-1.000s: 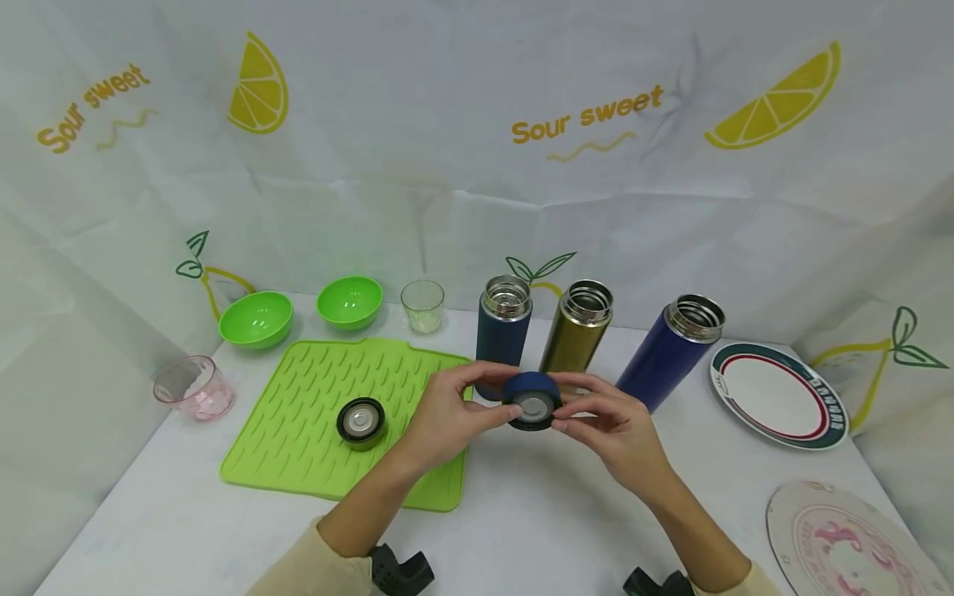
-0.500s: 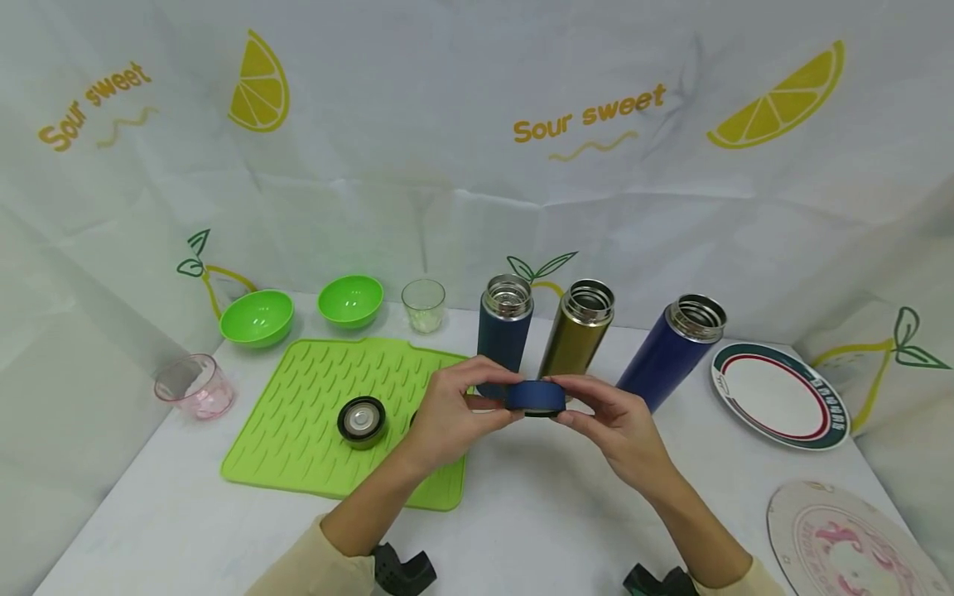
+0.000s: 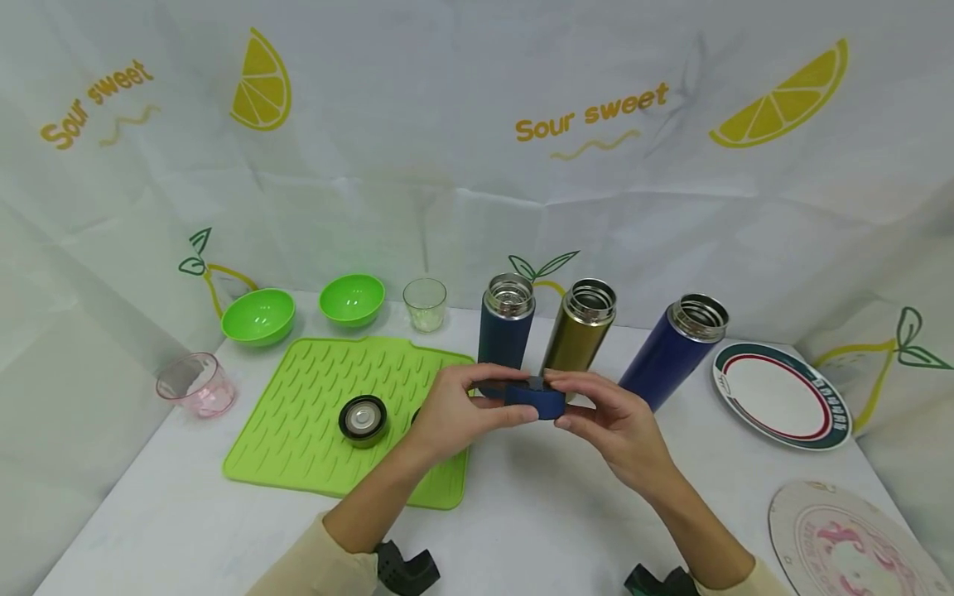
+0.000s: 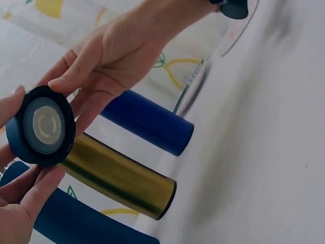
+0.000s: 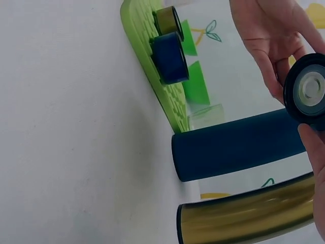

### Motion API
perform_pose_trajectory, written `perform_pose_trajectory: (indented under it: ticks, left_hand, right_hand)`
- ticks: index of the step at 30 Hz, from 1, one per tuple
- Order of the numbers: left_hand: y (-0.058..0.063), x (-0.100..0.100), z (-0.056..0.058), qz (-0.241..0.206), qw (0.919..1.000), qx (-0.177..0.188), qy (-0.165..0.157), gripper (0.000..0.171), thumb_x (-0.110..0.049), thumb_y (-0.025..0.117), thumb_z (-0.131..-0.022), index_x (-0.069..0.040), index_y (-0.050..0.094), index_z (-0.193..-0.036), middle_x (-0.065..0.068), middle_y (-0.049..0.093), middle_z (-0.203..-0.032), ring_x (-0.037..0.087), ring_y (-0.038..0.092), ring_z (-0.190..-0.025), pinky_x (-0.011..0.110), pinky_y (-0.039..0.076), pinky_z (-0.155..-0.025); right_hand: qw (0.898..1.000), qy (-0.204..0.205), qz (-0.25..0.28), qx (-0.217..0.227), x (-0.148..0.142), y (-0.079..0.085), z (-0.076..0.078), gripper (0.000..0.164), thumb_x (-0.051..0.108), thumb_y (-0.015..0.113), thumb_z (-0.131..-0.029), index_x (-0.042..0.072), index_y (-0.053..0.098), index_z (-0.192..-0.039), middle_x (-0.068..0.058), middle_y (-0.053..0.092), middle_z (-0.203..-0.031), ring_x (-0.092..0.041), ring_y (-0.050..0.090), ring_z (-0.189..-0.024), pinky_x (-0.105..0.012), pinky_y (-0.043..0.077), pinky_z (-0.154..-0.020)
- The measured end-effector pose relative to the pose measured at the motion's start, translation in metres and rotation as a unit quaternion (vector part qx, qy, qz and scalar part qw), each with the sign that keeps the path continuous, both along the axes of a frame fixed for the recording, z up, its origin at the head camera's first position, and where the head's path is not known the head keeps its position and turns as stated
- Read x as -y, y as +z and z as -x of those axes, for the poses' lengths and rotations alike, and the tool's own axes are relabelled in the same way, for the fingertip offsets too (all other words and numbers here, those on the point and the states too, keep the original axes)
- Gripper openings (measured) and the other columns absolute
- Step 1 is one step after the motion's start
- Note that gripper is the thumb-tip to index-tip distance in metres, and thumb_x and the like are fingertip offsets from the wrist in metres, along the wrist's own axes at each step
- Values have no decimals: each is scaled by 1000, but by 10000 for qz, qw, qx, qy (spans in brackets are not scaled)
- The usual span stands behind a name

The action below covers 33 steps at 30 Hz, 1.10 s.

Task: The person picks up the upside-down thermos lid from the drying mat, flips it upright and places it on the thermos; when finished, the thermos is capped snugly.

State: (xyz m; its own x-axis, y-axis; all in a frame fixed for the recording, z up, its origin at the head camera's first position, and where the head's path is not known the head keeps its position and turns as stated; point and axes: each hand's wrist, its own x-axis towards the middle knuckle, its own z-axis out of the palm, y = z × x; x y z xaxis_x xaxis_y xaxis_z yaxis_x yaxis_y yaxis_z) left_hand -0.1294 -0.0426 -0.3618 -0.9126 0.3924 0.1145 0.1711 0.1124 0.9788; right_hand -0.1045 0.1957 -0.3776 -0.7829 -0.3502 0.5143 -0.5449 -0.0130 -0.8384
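Note:
Over the table, in front of the bottles, a dark blue bottle lid (image 3: pixel 538 404) is held between both hands. Its top edge tips toward the head camera, while the wrist views show its underside with a pale round centre. My left hand (image 3: pixel 456 414) pinches one side of it, thumb along the near face. My right hand (image 3: pixel 613 420) grips the opposite side between thumb and fingers. Behind stand three lidless bottles: a dark teal one (image 3: pixel 504 331), a gold one (image 3: pixel 577 335) and a blue one (image 3: pixel 667 356).
A green ribbed mat (image 3: pixel 298 439) bears a gold lid (image 3: pixel 363 420) and a blue lid (image 5: pixel 170 57), mostly hidden by my left hand in the head view. Green bowls (image 3: pixel 258 318), a clear glass (image 3: pixel 425 306) and a pink glass (image 3: pixel 197 387) stand left; plates (image 3: pixel 781 396) lie right.
The lid has turned over between my fingers: its underside faced the head camera, then its side, and now its top edge shows. My hands have stayed in nearly the same place.

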Motion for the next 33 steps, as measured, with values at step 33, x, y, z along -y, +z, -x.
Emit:
perform_pose_trajectory:
  ticks: [33]
  left_hand:
    - [3,35,-8,808,9754,-2041,204,37,-18,95,-68,-18,78,-101,0,71,-126,18,66,-121,34,56,-101]
  right_hand:
    - [9978,-654,127,41,24,-8,10,58,-17,63,-90,-4,49,-144,-6,51,-155,-10,51,-144,-22,46,-111]
